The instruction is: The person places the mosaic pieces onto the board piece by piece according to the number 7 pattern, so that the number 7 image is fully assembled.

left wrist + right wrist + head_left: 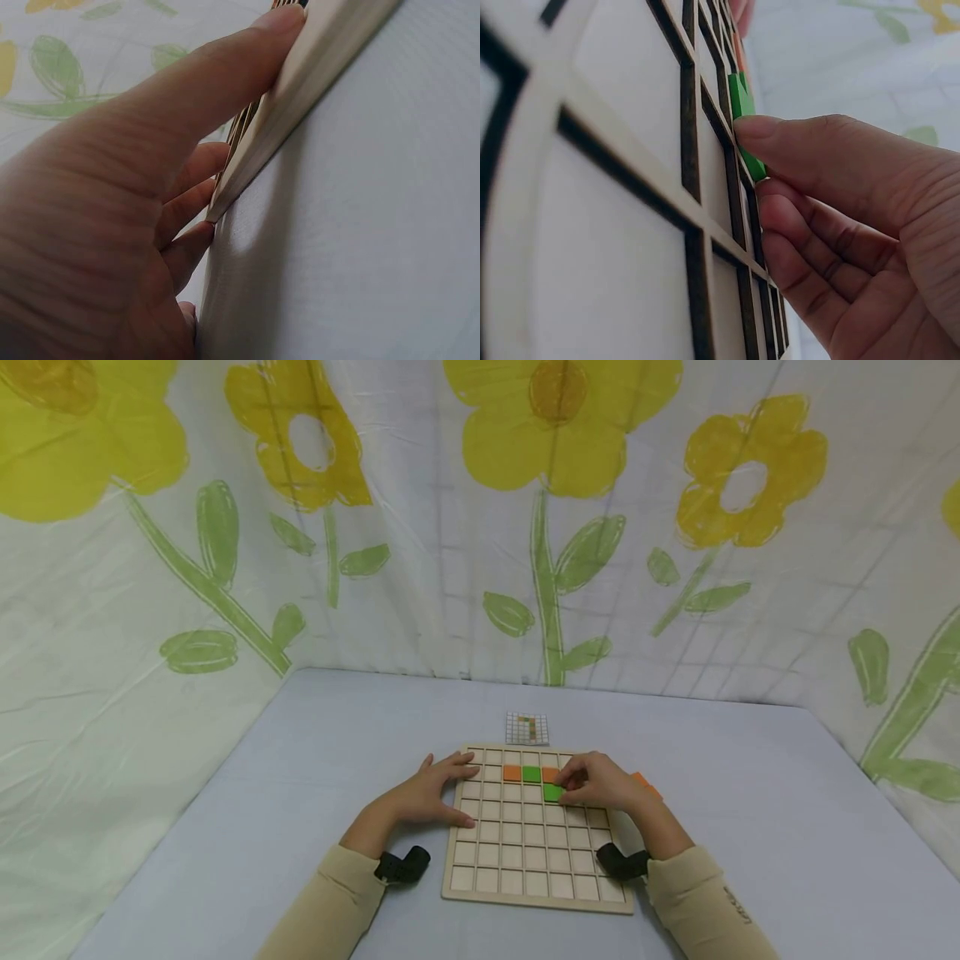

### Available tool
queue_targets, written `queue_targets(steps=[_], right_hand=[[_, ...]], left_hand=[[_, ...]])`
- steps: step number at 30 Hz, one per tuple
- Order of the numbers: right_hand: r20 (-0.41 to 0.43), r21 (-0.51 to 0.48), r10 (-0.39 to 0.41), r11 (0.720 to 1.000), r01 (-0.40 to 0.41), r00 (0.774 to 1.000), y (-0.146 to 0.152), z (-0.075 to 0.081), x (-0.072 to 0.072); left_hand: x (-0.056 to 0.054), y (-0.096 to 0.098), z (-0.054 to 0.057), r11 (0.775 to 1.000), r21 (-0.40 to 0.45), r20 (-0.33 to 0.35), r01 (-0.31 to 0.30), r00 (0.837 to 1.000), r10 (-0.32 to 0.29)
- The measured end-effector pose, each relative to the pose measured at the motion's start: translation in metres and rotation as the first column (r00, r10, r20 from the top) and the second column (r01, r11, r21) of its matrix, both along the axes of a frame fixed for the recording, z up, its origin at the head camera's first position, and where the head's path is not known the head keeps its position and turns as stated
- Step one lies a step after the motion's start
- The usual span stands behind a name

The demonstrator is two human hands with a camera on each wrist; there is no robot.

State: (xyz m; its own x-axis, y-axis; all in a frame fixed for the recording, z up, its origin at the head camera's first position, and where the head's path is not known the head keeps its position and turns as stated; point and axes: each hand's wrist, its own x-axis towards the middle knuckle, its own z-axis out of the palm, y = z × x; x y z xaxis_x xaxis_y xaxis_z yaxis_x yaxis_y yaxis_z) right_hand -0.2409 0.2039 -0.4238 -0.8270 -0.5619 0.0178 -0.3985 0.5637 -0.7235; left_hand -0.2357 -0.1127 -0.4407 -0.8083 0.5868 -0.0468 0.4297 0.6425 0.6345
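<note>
A wooden grid board (512, 857) lies on the table between both hands. My left hand (431, 793) rests along its left edge, fingers spread, with the thumb on the frame in the left wrist view. Near the upper right part of the grid, my right hand (603, 785) pinches a green square tile (552, 793). In the right wrist view the thumb presses on the green tile (742, 97), which stands proud of the grid. Just above it, a row holds an orange tile (512, 773), another green tile (532, 774) and a second orange tile (551, 774), partly covered by the fingers.
Behind the board lies a small printed card (527, 728) with a coloured grid pattern. Orange pieces (647, 785) show beyond the right wrist, partly hidden by it. A white curtain (420, 568) with painted flowers hangs behind the pale table (360, 718).
</note>
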Motion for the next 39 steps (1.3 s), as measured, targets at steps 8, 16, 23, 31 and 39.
queue_targets(steps=[8, 16, 23, 31, 39], right_hand=[[0.005, -0.009, 0.005, 1.000, -0.005, 1.000, 0.0001, 0.0007, 0.0008], [-0.015, -0.002, 0.018, 1.000, -0.019, 1.000, 0.0018, 0.0024, 0.0027], [-0.029, 0.014, 0.029, 0.999, -0.029, 0.999, 0.0005, 0.0035, 0.0038], [-0.020, 0.051, 0.011, 0.999, -0.010, 1.000, -0.0037, 0.0081, 0.0033], [-0.018, 0.074, -0.023, 0.997, 0.024, 1.000, -0.0003, 0.0096, 0.0025]], left_hand=[[0.0001, -0.0002, 0.0010, 1.000, 0.004, -0.001, 0.008, 1.000, -0.008], [-0.0007, 0.0018, 0.0020, 1.000, 0.009, 0.010, 0.014, 1.000, -0.014], [0.0003, 0.0009, 0.0017, 1.000, 0.011, 0.012, 0.014, 1.000, -0.014], [0.0012, 0.0002, 0.0016, 1.000, 0.006, 0.010, 0.002, 1.000, -0.002], [0.0009, 0.0001, 0.0020, 1.000, 0.002, 0.011, 0.000, 1.000, -0.001]])
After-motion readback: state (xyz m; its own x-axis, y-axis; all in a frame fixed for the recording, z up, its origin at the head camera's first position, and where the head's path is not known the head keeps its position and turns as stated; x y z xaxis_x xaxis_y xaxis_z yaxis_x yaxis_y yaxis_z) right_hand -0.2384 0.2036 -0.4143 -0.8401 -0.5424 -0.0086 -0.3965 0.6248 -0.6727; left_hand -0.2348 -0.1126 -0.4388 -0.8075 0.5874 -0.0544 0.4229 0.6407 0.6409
